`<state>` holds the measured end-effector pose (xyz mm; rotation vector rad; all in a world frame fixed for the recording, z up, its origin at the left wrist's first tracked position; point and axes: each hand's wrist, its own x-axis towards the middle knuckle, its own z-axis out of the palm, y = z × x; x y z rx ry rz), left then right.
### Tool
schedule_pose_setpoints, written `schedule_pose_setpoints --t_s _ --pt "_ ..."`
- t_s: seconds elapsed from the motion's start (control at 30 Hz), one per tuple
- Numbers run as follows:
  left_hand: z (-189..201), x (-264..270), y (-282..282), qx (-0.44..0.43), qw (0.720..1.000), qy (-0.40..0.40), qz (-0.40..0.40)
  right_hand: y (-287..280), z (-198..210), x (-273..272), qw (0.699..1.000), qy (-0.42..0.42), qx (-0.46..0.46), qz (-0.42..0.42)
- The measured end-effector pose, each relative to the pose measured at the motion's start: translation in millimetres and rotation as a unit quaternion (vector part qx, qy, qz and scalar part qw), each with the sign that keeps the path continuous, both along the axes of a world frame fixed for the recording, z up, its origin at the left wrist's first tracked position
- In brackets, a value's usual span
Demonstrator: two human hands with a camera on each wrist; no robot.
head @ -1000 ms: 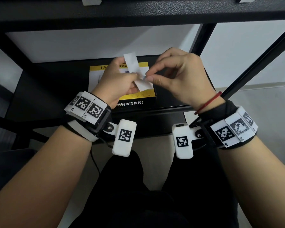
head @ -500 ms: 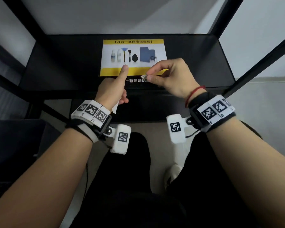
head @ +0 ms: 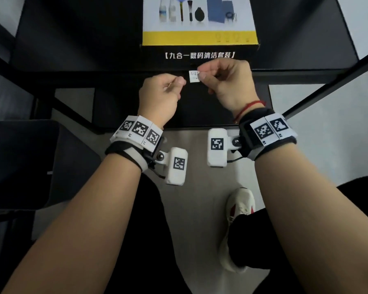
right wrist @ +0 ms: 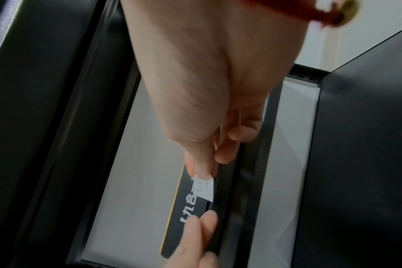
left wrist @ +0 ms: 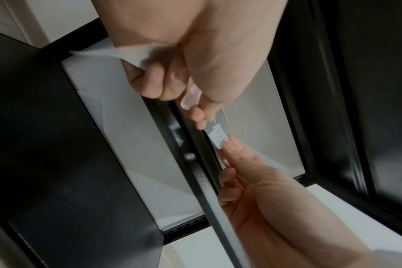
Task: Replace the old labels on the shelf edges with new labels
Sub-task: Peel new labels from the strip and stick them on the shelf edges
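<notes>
A black metal shelf (head: 72,49) carries a yellow-and-black cardboard box (head: 200,39); at its front edge (head: 295,71) the right hand (head: 229,83) pinches a small white paper label (head: 194,76), while the left hand (head: 159,94) curls round crumpled white backing paper (left wrist: 131,54).

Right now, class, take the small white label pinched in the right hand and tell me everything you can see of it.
The label is a small, thin white paper rectangle with faint dark print too small to read. The right hand pinches its right end between thumb and fingertip, so it hangs free in front of the black shelf edge, just below the box. Whether it touches the edge cannot be told. The corner at the fingers looks slightly curled. The left hand, fingertips just beside it, does not touch it.
</notes>
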<state>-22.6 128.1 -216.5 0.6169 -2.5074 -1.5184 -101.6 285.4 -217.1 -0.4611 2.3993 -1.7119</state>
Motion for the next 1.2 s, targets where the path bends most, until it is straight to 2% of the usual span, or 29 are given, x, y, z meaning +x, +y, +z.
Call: schedule_pose_setpoints --t_s 0.13,0.4,0.67,1.2 --pt "-3.3 5.0 -3.4 -0.007 0.999 0.038 0.014 1.7 -9.3 8.4 1.0 0.003 0.016 -0.021" --pt "-20.7 -17.2 4.1 0.021 0.998 0.046 0.021 -1.2 -25.5 4.1 0.998 0.013 0.023 -0.052" --pt "-36.4 -20.9 4.9 0.042 0.995 0.091 0.008 -1.4 -24.3 4.9 0.995 0.064 0.011 -0.072" --pt "-43.4 -19.4 0.6 0.052 0.993 0.09 0.057 -15.0 -27.9 7.3 0.991 0.099 0.037 -0.08"
